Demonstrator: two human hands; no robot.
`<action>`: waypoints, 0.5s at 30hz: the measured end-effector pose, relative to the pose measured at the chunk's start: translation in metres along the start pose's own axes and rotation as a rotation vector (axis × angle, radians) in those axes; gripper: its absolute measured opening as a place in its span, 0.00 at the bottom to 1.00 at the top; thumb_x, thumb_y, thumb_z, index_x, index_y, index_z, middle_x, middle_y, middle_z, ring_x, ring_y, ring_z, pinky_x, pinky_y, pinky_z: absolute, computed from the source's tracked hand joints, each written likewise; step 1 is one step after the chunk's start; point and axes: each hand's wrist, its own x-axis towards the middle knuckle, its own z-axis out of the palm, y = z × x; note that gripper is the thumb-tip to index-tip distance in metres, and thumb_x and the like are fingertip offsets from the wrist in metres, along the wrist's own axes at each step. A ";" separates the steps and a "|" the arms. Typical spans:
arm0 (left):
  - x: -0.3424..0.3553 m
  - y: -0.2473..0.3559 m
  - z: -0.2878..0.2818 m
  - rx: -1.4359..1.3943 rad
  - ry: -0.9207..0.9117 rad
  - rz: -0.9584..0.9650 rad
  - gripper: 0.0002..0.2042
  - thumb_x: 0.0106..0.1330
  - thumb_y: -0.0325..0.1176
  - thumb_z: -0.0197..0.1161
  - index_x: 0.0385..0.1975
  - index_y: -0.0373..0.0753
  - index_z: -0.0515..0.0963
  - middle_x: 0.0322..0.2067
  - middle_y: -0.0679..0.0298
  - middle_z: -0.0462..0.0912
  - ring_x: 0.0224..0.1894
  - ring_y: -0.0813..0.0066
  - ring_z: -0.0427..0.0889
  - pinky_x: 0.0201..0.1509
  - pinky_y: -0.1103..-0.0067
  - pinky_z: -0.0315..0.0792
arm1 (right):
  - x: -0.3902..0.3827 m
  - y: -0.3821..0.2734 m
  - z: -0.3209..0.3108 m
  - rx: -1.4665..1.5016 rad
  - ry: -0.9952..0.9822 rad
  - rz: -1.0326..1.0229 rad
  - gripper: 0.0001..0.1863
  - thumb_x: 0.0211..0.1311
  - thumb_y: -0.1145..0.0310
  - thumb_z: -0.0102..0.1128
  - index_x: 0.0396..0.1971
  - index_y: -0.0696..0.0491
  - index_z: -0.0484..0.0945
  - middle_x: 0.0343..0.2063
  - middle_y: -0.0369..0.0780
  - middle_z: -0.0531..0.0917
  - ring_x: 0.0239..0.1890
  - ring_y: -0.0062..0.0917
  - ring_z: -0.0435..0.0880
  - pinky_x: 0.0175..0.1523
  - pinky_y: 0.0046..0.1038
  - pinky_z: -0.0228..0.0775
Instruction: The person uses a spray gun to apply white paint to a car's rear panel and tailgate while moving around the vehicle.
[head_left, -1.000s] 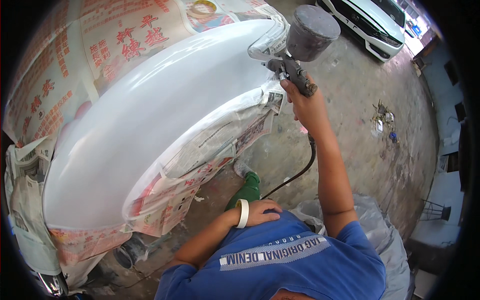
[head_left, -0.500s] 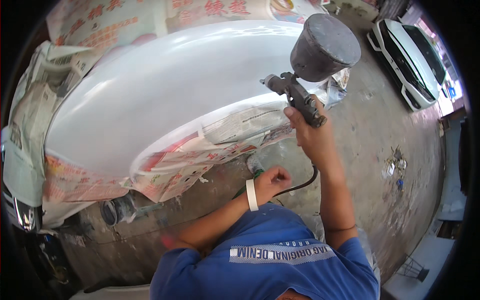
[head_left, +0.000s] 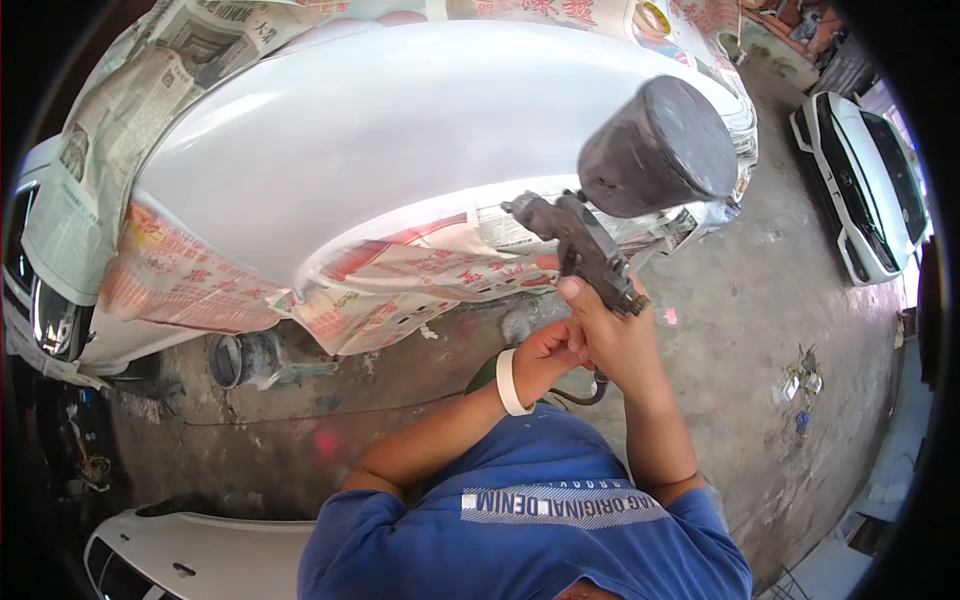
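Observation:
My right hand (head_left: 600,310) grips a grey spray gun (head_left: 570,240), its nozzle pointing toward the upper left and a large dark paint cup (head_left: 650,145) tilted above it. My left hand (head_left: 545,355), with a cream band (head_left: 510,380) round the wrist, is curled against the lower part of my right hand; what its fingers hold is hidden. A black hose (head_left: 585,398) hangs below. Beyond the gun is a pale, glossy curved car panel (head_left: 350,110), edged with masking newspaper (head_left: 400,295). Whether spray comes from the nozzle cannot be made out.
A white car (head_left: 855,190) stands at the right, a white car body part (head_left: 200,550) at the lower left. A dark round container (head_left: 230,360) lies below the papered panel. Small debris (head_left: 805,385) is on the concrete floor (head_left: 730,320). A yellow tape roll (head_left: 650,18) sits on the paper.
My right hand and the gun have moved down in the picture. My left hand has left my belly and risen to meet my right hand. The view has turned, shifting the cars.

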 end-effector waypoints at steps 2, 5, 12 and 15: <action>-0.004 -0.006 0.004 -0.043 0.009 -0.084 0.05 0.75 0.29 0.58 0.36 0.42 0.70 0.39 0.67 0.79 0.43 0.75 0.82 0.50 0.75 0.77 | -0.006 0.012 0.000 -0.008 0.072 -0.033 0.19 0.68 0.64 0.65 0.52 0.60 0.79 0.31 0.35 0.84 0.21 0.11 0.72 0.25 0.19 0.63; -0.005 -0.013 0.006 -0.032 -0.038 -0.114 0.04 0.75 0.30 0.59 0.38 0.41 0.72 0.39 0.67 0.81 0.44 0.77 0.81 0.49 0.77 0.77 | -0.012 0.028 0.000 -0.040 0.198 -0.052 0.17 0.68 0.63 0.65 0.50 0.59 0.80 0.28 0.34 0.84 0.15 0.08 0.69 0.17 0.16 0.59; -0.013 -0.013 -0.008 -0.065 -0.066 -0.224 0.09 0.73 0.28 0.58 0.50 0.37 0.76 0.43 0.63 0.83 0.47 0.74 0.83 0.53 0.74 0.78 | -0.008 0.036 0.012 -0.342 0.307 -0.061 0.28 0.65 0.64 0.68 0.60 0.62 0.71 0.35 0.49 0.86 0.35 0.29 0.85 0.40 0.31 0.74; -0.024 -0.004 -0.026 -0.227 -0.045 -0.279 0.13 0.72 0.27 0.60 0.54 0.35 0.76 0.48 0.61 0.83 0.51 0.71 0.82 0.57 0.72 0.77 | -0.002 0.039 0.033 -0.406 0.310 -0.044 0.25 0.64 0.63 0.69 0.55 0.59 0.72 0.34 0.56 0.84 0.35 0.45 0.86 0.39 0.36 0.74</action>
